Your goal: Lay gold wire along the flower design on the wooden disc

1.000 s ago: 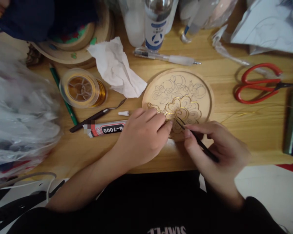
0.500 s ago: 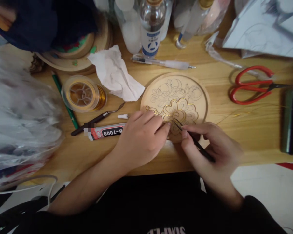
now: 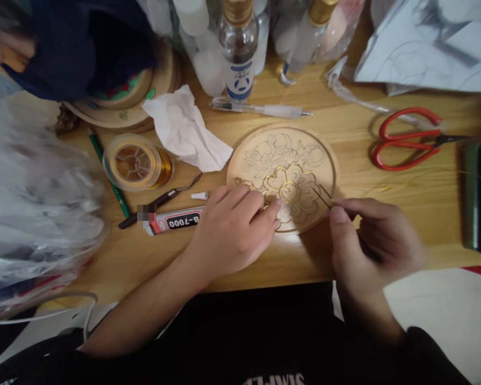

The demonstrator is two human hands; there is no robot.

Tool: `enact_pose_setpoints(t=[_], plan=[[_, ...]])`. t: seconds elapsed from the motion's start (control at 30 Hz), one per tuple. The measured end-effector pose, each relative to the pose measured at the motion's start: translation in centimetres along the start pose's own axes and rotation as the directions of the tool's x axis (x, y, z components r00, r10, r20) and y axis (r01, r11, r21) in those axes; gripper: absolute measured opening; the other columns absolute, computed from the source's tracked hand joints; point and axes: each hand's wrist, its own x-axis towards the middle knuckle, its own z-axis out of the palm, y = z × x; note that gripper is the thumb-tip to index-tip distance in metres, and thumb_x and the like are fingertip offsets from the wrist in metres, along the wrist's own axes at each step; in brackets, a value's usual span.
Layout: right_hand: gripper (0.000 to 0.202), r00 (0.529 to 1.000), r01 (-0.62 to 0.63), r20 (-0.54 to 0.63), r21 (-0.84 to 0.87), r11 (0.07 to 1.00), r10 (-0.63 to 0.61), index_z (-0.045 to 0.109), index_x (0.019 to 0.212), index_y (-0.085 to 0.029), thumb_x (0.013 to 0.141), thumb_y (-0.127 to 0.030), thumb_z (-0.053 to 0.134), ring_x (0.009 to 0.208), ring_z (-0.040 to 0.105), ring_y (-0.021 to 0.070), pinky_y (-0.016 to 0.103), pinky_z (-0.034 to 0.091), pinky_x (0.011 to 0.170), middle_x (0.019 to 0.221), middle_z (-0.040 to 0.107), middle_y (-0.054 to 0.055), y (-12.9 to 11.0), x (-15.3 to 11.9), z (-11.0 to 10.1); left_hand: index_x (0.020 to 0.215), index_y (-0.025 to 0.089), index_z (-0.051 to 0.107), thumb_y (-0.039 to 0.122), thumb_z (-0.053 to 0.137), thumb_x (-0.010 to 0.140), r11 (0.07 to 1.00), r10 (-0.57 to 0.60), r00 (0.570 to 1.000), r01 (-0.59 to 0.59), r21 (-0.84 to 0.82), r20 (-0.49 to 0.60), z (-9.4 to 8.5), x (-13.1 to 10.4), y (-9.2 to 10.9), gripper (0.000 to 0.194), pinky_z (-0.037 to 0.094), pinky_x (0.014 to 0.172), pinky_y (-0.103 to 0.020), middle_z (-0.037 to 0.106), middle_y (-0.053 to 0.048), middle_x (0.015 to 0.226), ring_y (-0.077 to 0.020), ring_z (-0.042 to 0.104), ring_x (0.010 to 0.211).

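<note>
A round wooden plate with a raised rim lies in front of me, with flowers drawn on it in thin lines. Gold wire follows the outline of one flower near its middle. My left hand lies over the plate's front left edge, fingers curled and thumb pressed by the flower, gripping the plate; its fingertips are partly hidden. Black tweezers sit pinched in my right hand, their tips apart over the right side of the flower. I see nothing between those tips.
Left of the plate are a glue tube, its white cap, a dark-handled tool, a gold wire spool, a green pencil and tissue. Behind stand a pen and bottles; red scissors lie right.
My right hand has moved right with the tweezers, away from the flower's centre, and the tweezer tips have spread. My left hand has stayed on the plate. The view has shifted slightly.
</note>
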Motion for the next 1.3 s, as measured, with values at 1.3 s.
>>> enact_pose_setpoints(t=[1.3], plan=[[0.02,0.987,0.101,-0.131,0.074,0.992,-0.091,0.071,0.099,-0.026,0.083,-0.014,0.07,0.072,0.065,0.0123,0.025,0.052,0.062,0.084,0.071,-0.001,1.0,0.0,1.4,0.1,0.018,0.072,0.022,0.057,0.093,1.0,-0.018,0.999,0.018,-0.009,0.052,-0.1,0.1,0.0,0.017,0.032,0.064,-0.035,0.06,-0.002,0.073,-0.0191,0.05,0.072]])
